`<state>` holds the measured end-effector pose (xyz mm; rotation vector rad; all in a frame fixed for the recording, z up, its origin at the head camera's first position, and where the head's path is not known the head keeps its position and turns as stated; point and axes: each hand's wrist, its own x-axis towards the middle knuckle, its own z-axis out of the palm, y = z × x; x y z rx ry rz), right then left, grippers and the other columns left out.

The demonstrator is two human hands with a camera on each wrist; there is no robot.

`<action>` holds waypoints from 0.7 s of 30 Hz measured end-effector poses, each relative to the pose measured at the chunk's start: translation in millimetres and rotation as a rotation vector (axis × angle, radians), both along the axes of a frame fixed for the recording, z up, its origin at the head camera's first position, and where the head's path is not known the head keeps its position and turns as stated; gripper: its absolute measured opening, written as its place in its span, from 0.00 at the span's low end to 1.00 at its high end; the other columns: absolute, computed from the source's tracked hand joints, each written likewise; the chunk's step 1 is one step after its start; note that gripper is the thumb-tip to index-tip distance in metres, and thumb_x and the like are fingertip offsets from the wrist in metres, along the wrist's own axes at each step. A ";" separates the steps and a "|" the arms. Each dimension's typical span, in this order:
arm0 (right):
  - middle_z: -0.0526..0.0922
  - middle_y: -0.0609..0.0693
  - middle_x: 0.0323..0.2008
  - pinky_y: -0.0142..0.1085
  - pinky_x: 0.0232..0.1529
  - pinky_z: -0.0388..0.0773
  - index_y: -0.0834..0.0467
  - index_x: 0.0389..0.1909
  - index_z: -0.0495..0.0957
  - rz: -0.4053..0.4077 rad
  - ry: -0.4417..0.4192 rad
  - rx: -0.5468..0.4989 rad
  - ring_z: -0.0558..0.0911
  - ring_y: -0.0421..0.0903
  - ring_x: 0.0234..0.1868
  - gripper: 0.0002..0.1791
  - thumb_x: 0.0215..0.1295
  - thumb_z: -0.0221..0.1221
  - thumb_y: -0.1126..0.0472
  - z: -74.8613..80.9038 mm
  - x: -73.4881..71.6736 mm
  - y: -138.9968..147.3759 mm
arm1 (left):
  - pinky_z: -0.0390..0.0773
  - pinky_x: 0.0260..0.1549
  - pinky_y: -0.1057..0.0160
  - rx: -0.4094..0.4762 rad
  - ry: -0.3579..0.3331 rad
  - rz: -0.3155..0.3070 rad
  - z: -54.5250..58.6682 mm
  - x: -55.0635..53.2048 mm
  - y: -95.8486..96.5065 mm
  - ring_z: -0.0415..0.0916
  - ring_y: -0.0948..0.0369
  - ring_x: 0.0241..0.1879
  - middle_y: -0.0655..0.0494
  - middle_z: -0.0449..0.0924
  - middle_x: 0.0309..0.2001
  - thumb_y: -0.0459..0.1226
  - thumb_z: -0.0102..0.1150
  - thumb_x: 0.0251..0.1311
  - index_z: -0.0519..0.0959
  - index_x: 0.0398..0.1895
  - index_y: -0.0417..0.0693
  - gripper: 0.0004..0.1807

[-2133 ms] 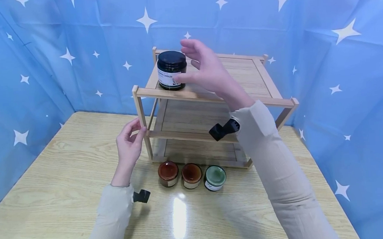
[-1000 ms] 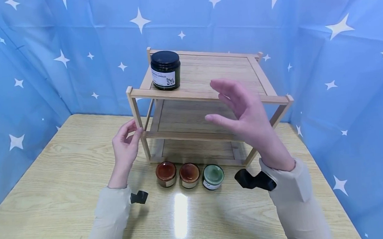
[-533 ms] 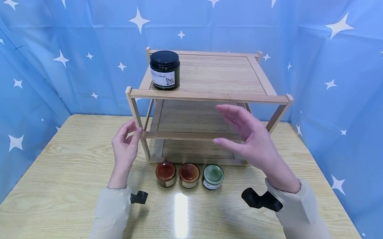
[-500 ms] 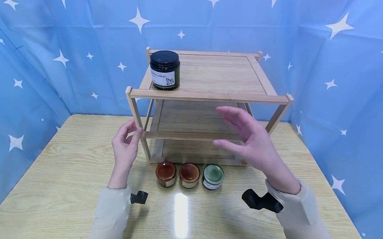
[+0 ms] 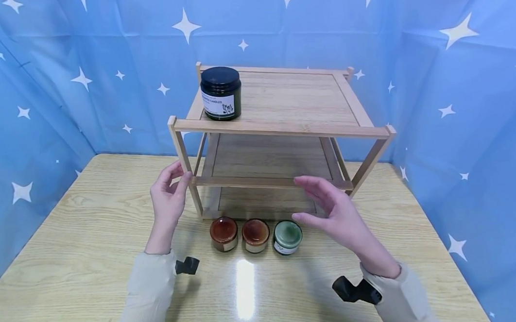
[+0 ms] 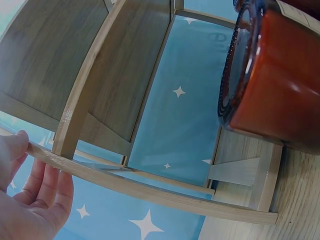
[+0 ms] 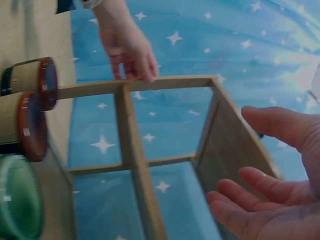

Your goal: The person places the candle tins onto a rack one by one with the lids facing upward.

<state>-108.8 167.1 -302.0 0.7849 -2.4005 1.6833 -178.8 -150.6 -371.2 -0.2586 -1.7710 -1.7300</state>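
My left hand (image 5: 169,195) pinches the front left post of a wooden three-tier shelf (image 5: 278,126); the left wrist view shows thumb and fingers on either side of that post. My right hand (image 5: 335,215) hangs in the air before the shelf's right half, thumb and fingers apart, holding nothing. Just left of its thumb is a green candle jar (image 5: 287,235). Beside that stand an amber candle jar (image 5: 255,235) and a redder candle jar (image 5: 224,233), in a row on the table. A dark lidded candle jar (image 5: 221,94) sits on the top tier's left end.
The wooden table (image 5: 92,247) runs under everything. A blue curtain with white stars (image 5: 126,66) hangs behind the shelf and at both sides. Black wrist cameras (image 5: 357,290) stick out from both cuffs.
My right hand has left the dark lidded jar on the top tier, then moved right and down to beside the green jar. The left hand keeps its hold on the post.
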 end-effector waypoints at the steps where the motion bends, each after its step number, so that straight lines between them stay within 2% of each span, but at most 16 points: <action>1: 0.71 0.66 0.59 0.31 0.63 0.67 0.72 0.59 0.68 -0.002 -0.010 0.008 0.70 0.55 0.63 0.32 0.51 0.66 0.79 -4.4 -0.2 0.9 | 0.79 0.41 0.73 -0.001 0.001 0.000 -0.2 -0.2 -0.1 0.76 0.67 0.40 0.65 0.77 0.36 0.19 0.55 0.60 0.75 0.50 0.23 0.14; 7: 0.73 0.63 0.59 0.43 0.63 0.67 0.70 0.59 0.69 -0.024 -0.099 0.059 0.71 0.58 0.62 0.32 0.51 0.68 0.75 -30.7 -1.2 3.9 | 0.79 0.41 0.73 -0.005 0.007 -0.002 -1.1 -0.8 -0.3 0.76 0.68 0.40 0.65 0.77 0.36 0.19 0.55 0.60 0.75 0.50 0.23 0.14; 10: 0.74 0.64 0.58 0.46 0.63 0.68 0.71 0.59 0.69 -0.036 -0.123 0.079 0.71 0.59 0.61 0.32 0.51 0.68 0.74 -42.2 -1.0 4.7 | 0.80 0.40 0.73 -0.005 0.006 -0.006 -1.3 -0.5 -0.4 0.76 0.66 0.40 0.63 0.77 0.35 0.19 0.55 0.60 0.75 0.50 0.23 0.14; 15: 0.74 0.66 0.57 0.49 0.63 0.67 0.72 0.58 0.69 -0.060 -0.166 0.089 0.72 0.61 0.60 0.32 0.52 0.69 0.72 -57.9 0.6 7.2 | 0.80 0.40 0.72 -0.004 0.004 -0.007 -1.9 -0.1 -0.6 0.76 0.62 0.40 0.58 0.77 0.35 0.18 0.55 0.59 0.75 0.49 0.24 0.14; 21: 0.72 0.68 0.58 0.49 0.63 0.67 0.73 0.59 0.68 -0.065 -0.193 0.102 0.71 0.62 0.61 0.35 0.51 0.71 0.70 -77.7 -1.3 10.7 | 0.80 0.40 0.73 -0.004 0.007 -0.009 -1.3 -0.3 0.1 0.76 0.66 0.40 0.63 0.77 0.35 0.19 0.55 0.60 0.75 0.50 0.23 0.14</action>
